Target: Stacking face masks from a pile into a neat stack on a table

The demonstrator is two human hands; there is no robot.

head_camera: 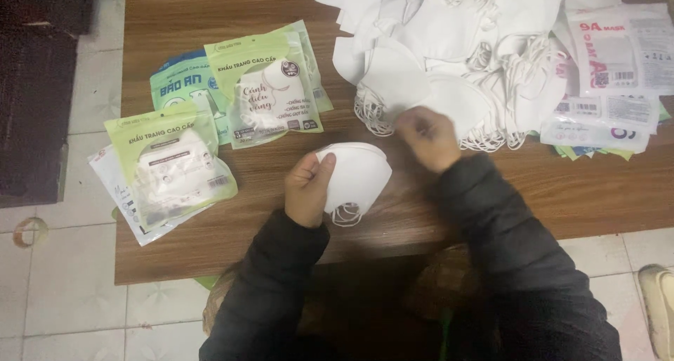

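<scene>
Three sealed green packets (210, 129) lie finished at nine o'clock on the counter (562, 192), while a big heap of loose white masks (477, 59) waits at one o'clock, so plenty looks left to pack. Dead centre, the left hand (307, 190) pinches a folded white mask (357, 177), thumb on top, fingers curled round its edge. The right hand (428, 138) reaches to the heap's near edge, blurred, fingers bent; whether it grips anything I cannot tell. Empty wrappers (611, 87) sit at two o'clock.
</scene>
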